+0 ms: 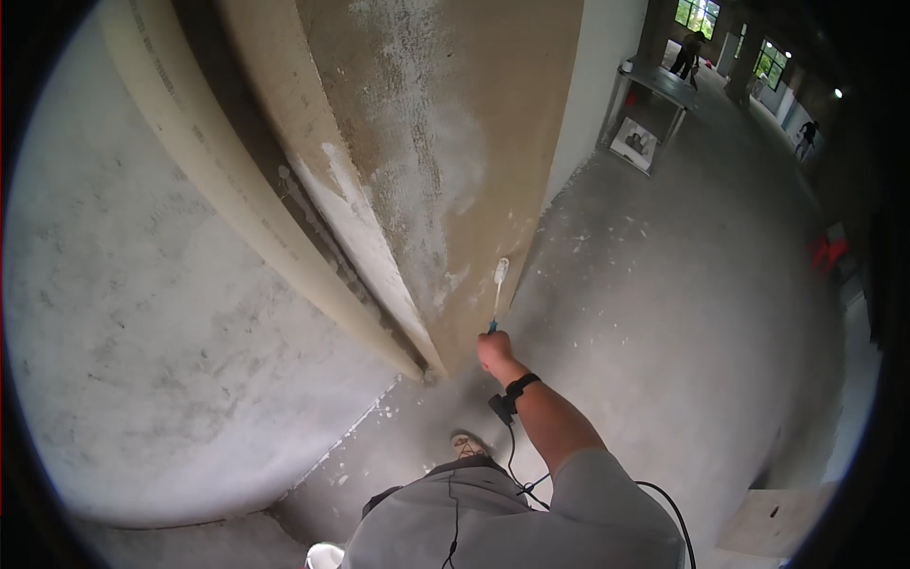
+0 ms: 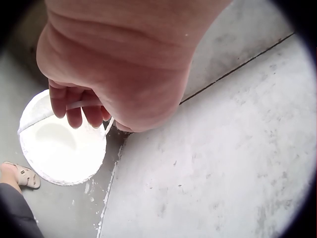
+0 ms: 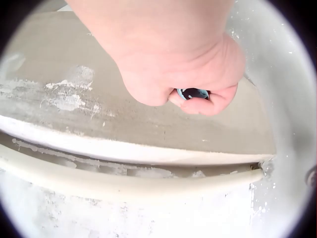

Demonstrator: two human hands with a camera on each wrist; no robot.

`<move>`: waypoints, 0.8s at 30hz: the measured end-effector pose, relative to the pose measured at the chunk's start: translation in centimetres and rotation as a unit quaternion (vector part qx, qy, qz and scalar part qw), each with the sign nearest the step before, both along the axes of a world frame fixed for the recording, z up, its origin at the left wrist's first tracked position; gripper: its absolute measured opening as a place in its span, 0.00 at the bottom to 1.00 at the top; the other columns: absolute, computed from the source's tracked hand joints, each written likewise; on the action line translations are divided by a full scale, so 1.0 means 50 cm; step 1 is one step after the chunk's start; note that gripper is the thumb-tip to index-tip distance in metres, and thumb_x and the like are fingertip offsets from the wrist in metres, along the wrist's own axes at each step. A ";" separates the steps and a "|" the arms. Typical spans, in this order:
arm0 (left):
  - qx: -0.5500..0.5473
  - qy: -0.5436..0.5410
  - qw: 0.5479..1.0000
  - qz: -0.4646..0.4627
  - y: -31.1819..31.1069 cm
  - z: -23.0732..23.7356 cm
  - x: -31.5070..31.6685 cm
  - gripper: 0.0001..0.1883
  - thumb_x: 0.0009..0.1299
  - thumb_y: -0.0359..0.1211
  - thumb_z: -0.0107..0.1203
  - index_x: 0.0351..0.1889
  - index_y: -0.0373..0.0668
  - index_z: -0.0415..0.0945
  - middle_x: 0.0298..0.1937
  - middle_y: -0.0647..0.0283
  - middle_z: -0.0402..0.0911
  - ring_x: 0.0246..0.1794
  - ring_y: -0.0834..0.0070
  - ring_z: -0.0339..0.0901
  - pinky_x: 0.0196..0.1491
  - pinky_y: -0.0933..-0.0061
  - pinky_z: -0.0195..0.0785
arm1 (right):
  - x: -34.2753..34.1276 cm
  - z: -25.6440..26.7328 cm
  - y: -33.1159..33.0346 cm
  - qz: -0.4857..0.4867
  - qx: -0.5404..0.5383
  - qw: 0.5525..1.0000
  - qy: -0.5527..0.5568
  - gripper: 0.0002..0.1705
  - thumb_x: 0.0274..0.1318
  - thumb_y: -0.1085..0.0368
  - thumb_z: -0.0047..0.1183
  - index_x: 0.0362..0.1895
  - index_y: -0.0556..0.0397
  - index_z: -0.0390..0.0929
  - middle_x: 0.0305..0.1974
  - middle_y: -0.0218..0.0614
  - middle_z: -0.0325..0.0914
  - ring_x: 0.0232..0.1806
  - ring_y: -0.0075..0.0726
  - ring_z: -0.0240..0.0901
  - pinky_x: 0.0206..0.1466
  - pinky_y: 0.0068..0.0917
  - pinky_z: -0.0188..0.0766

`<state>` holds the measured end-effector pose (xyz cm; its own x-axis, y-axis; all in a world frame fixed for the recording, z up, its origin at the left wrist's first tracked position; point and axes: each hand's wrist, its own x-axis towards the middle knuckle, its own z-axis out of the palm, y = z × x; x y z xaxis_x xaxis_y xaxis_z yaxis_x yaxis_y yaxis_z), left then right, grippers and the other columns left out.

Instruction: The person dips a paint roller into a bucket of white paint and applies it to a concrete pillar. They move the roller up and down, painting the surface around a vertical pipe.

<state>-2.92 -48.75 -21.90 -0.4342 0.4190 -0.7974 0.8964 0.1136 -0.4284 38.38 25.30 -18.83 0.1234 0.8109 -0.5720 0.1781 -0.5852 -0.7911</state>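
Observation:
My right hand [image 1: 495, 353] grips the handle of a small paint roller [image 1: 501, 271] with a white head. The head overlaps the lower part of a tan wall face [image 1: 517, 114], close to its right edge. In the right wrist view, the blue-and-black handle end [image 3: 194, 93] shows inside the curled fingers. My left hand [image 2: 124, 74] holds the white bail of a bucket [image 2: 64, 182], its fingers curled round it. White paint fills the inside of the bucket. Only a bit of the bucket shows at the bottom of the head view, where the left hand is hidden.
A pale pipe [image 1: 218, 199] runs down the corner beside the tan face, with a whitish wall [image 1: 142, 313] to the left. White drips spot the grey floor [image 1: 682, 332]. Farther back stand a metal table [image 1: 664, 85] and a person [image 1: 688, 55].

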 end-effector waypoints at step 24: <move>0.040 -0.026 0.987 -0.152 -0.097 -0.104 -0.209 0.24 0.74 0.48 0.33 0.36 0.51 0.82 0.39 0.60 0.82 0.39 0.60 0.77 0.40 0.53 0.69 | -0.149 0.046 -0.412 0.125 0.030 0.989 -0.075 0.21 0.60 0.57 0.44 0.34 0.68 0.71 0.22 0.52 0.76 0.15 0.48 0.74 0.20 0.39 0.73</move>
<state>-13.38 -53.61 -27.11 -0.2377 0.5853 -0.7752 0.9152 -0.1325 -0.3806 30.93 4.69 -16.52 -0.0062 0.8583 -0.5132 0.4291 -0.4613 -0.7766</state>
